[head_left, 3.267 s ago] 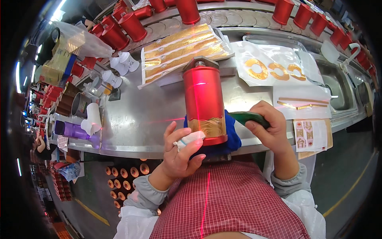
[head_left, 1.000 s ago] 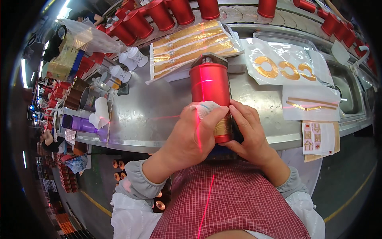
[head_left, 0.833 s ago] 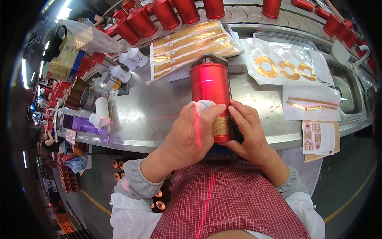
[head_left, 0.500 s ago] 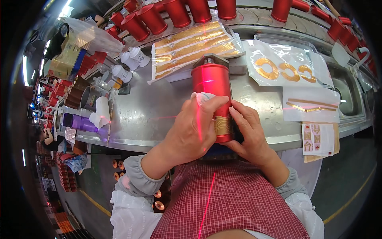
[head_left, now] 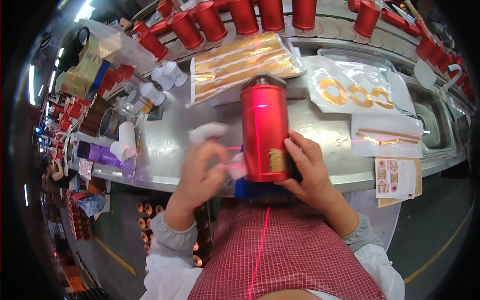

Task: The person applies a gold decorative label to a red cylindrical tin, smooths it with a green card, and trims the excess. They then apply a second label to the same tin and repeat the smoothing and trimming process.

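Observation:
A glossy red metal canister (head_left: 266, 125) lies lengthwise before me, its bottom end toward my apron. A gold patterned label (head_left: 276, 161) shows on its lower side. My right hand (head_left: 312, 172) grips the lower right side, fingers along the wall and thumb near the bottom rim. To the left of the canister, my left hand (head_left: 200, 172) is raised and smeared by motion. A white wrap (head_left: 207, 132) covers one of its fingers. By its fingertips, against the canister's edge, is a pale piece (head_left: 237, 167) I cannot make out. A dark metal fixture (head_left: 267, 79) sits at the canister's far end.
Gold label sheets (head_left: 240, 65) lie behind the canister. Gold ring stickers (head_left: 356, 95) and gold strips (head_left: 387, 136) rest to the right, near a sink (head_left: 427, 112). Red canisters (head_left: 210, 21) line the conveyor. At left are white bottles (head_left: 169, 75) and a purple bottle (head_left: 97, 153).
My left hand has come off the canister and moved left. More of the canister's front shows. My right hand keeps its hold. Canisters on the conveyor have shifted to the right.

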Motion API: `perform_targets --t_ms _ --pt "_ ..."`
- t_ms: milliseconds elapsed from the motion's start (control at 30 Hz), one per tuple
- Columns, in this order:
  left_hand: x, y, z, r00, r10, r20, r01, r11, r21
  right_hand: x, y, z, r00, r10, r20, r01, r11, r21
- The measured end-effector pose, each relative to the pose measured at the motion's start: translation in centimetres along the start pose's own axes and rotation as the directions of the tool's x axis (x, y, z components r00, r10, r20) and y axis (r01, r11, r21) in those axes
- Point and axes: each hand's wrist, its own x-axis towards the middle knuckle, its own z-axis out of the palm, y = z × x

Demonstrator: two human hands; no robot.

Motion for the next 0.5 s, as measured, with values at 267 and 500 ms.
perform_targets --t_ms 267,500 --pt "-3.6 1.7 3.1 0.997 0.054 -0.049 -0.032 0.929 0.369 0.3 0.0 0.9 0.999 -0.044 -0.027 0.043 0.999 -0.034" --pt "-0.8 1.8 6.7 0.987 0.157 -0.048 -0.122 0.899 0.42 0.0 -1.2 -1.2 0.998 -0.045 -0.036 0.043 0.999 -0.032"
